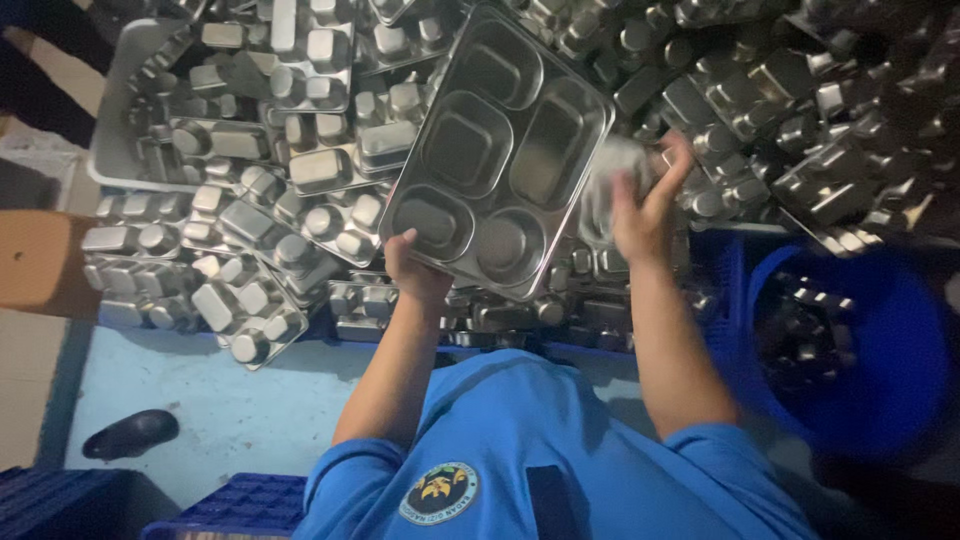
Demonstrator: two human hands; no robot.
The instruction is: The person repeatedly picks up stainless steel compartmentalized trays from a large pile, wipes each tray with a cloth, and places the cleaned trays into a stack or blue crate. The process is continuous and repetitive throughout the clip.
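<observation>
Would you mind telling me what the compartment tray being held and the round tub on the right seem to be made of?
Compartment tray: probably stainless steel, going by its silvery sheen and pressed wells. Round tub: likely plastic, with an even, matte blue wall, though it is blurred.

Pale blue floor point(200, 400) (dim light)

Your left hand point(415, 268) grips the steel compartment tray point(497, 150) at its lower edge; your right hand point(648, 205) presses a blurred cloth point(612, 185) at its right rim, above heaped trays point(250, 200).
</observation>
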